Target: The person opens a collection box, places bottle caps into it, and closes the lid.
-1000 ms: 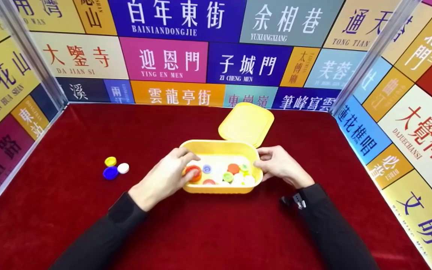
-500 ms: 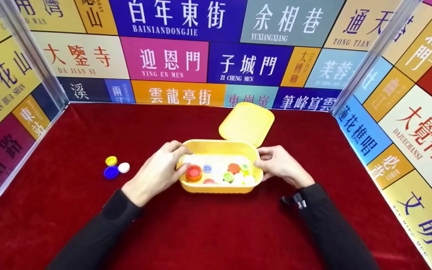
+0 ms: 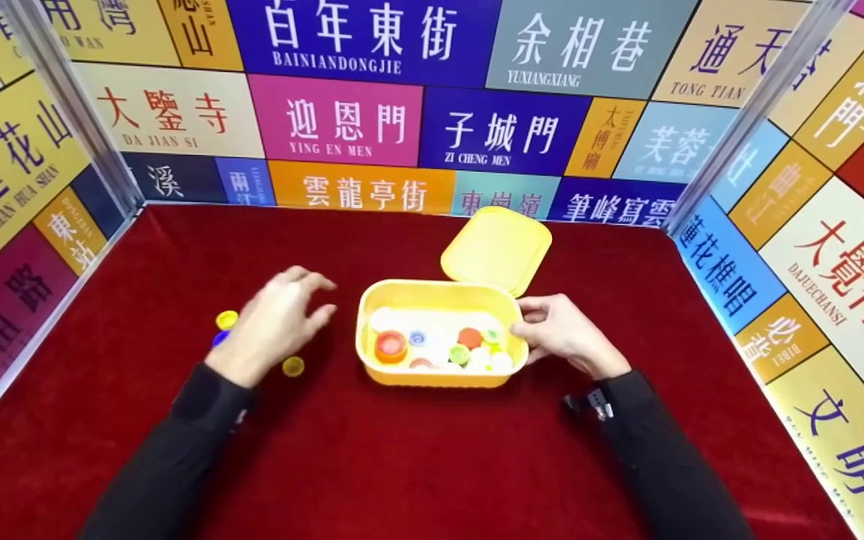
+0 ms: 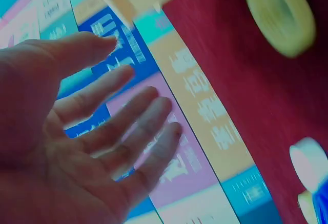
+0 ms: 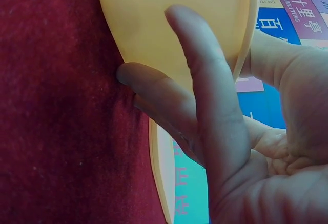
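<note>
A yellow plastic box [image 3: 432,377] holds several bottle caps, among them a stacked-looking red and orange cap [image 3: 391,346] and a green cap [image 3: 460,355]. My right hand [image 3: 563,334] grips the box's right end, thumb over the rim and fingers along the outer wall [image 5: 148,24]. Left of the box, my left hand [image 3: 273,326] is raised with spread fingers and holds nothing. By its wrist is a yellow cap [image 3: 293,366], seen large in the left wrist view. Partly hidden behind that hand are another yellow cap [image 3: 227,319] and a blue cap [image 3: 220,339]; a white cap [image 4: 309,163] shows in the left wrist view.
A yellow lid [image 3: 497,251] lies behind the box, close to its back right rim. Dark red cloth [image 3: 432,465] covers the table. Printed panels [image 3: 338,120] with large characters wall the back and sides.
My left hand has left the box and swung left over the loose caps. The red cap it touched stays inside. A second yellow cap now shows left of the box. My right hand keeps its grip.
</note>
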The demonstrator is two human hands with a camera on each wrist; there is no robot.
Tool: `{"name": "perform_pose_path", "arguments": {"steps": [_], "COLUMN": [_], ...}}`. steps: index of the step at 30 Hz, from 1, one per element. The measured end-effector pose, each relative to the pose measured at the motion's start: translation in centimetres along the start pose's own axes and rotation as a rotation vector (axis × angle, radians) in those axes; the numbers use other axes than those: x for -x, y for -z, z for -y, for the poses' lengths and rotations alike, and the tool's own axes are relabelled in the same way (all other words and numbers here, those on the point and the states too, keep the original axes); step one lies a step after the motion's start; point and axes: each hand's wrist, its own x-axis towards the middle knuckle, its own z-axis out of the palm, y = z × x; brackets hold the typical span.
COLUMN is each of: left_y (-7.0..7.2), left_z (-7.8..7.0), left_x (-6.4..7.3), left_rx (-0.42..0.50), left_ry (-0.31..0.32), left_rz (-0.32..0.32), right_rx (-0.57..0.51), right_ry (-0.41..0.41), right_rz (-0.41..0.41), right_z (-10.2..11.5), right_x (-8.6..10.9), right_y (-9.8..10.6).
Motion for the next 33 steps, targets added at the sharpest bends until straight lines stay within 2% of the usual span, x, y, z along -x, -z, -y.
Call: {"name": "perform_pose_path", "arguments": {"steps": [7,11,16,21,24,33], "left_y": [2.2,2.7,3.0,3.5,3.8,4.6], "left_z": [4.1,6.3,8.4,9.3,9.4,9.6], "left_x": [0.5,0.9,1.4,1.5,1.3,0.9], "left_rx": [-0.069,-0.095,-0.086,-0.038,-0.037,-0.037], "left_ry": [0.196,0.252,0.258,0.264,0.256,0.248], "left_rz": [0.044,0.118,0.268,0.342,0.354,0.332], "right_rx": [-0.011,-0.018,-0.021,-0.022,-0.021,-0.018], "right_ry": [-0.002,-0.005,-0.011,-0.016,-0.013,-0.005], "right_rz": [-0.008,-0.010,-0.001,-0.005,-0.004,-0.005], "right_z": [-0.3,-0.6,-1.1,-1.2,-0.8,0.0], "right_x": [0.0,0.1,0.4,0.5,0.5,0.1], "right_y": [-0.1,-0.1,-0.3,-0.3,-0.3,0.0]}}
